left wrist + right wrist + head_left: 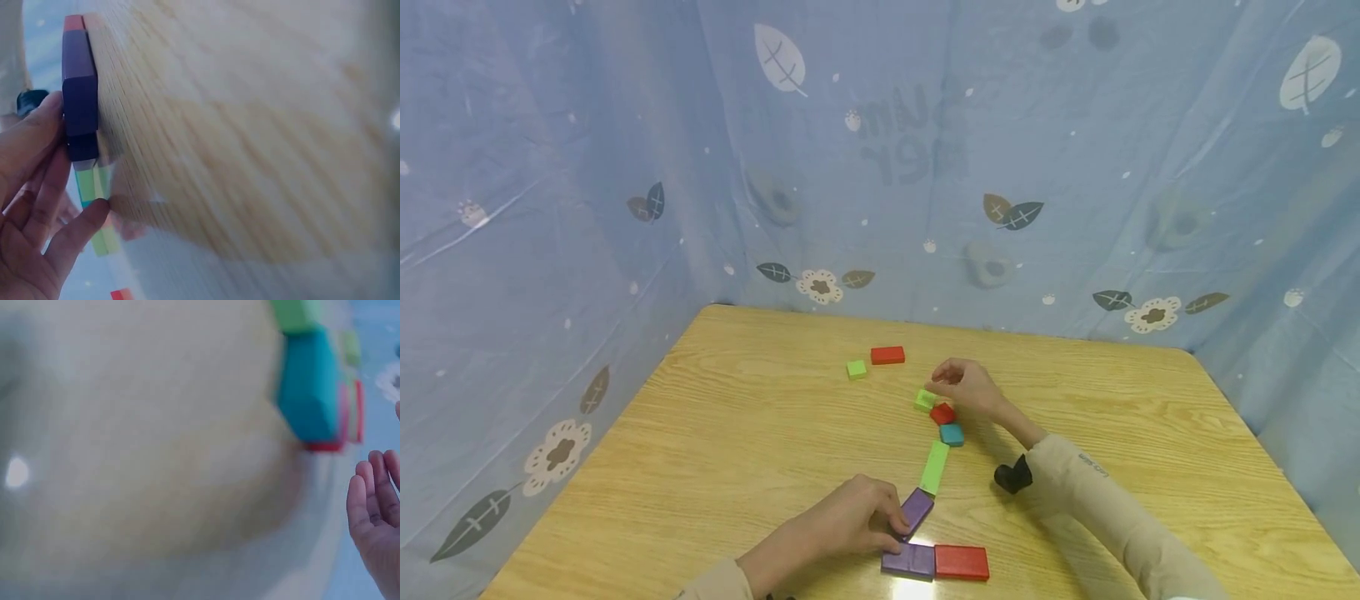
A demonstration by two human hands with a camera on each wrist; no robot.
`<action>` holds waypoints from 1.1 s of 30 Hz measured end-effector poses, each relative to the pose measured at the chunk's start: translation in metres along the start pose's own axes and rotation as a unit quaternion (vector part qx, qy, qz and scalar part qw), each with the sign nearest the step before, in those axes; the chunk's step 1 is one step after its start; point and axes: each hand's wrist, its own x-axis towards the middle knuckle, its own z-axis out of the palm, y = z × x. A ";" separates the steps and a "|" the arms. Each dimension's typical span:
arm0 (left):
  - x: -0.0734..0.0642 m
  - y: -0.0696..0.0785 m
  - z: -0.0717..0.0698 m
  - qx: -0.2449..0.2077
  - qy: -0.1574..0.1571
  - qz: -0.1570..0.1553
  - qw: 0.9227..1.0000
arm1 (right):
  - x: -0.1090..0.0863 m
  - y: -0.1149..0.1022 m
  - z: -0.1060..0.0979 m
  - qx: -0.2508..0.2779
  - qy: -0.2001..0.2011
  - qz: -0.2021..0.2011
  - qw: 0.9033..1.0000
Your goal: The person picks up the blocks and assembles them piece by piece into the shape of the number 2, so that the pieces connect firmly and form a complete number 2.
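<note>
A bent line of flat blocks runs over the wooden table. At its near end a red block (962, 562) lies against a purple block (908, 561); a second purple block (917, 511) slants off from there. My left hand (853, 518) is at the two purple blocks, thumb and a finger touching their sides. Beyond come a long green block (935, 467), a blue block (952, 434), a small red block (942, 413) and a small green block (925, 400). My right hand (968, 387) hovers beside that green block, fingers loosely bent, holding nothing.
Farther back lie a loose green block (856, 369) and a red block (887, 355). A patterned blue curtain (880, 167) surrounds the table (737, 400) at its back and sides. A black object (1013, 475) sits at the right sleeve.
</note>
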 end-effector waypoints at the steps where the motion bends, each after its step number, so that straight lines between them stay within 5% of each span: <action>1: 0.000 0.000 0.000 0.003 0.001 0.001 1.000 | 0.002 -0.001 -0.004 0.015 0.005 0.006 1.000; 9: -0.002 -0.001 -0.003 0.019 0.005 -0.003 1.000 | 0.043 0.014 -0.029 0.199 -0.006 -0.035 0.979; 14: 0.000 -0.002 0.000 0.020 0.000 0.005 1.000 | 0.062 0.027 -0.024 0.243 -0.027 -0.039 0.969; 27: 0.000 -0.001 0.002 0.029 0.000 0.007 1.000 | 0.080 0.014 0.001 0.184 -0.087 0.024 0.979; 33: -0.001 -0.002 0.003 0.037 0.009 0.018 0.999 | 0.088 0.009 0.010 0.174 -0.106 0.010 0.979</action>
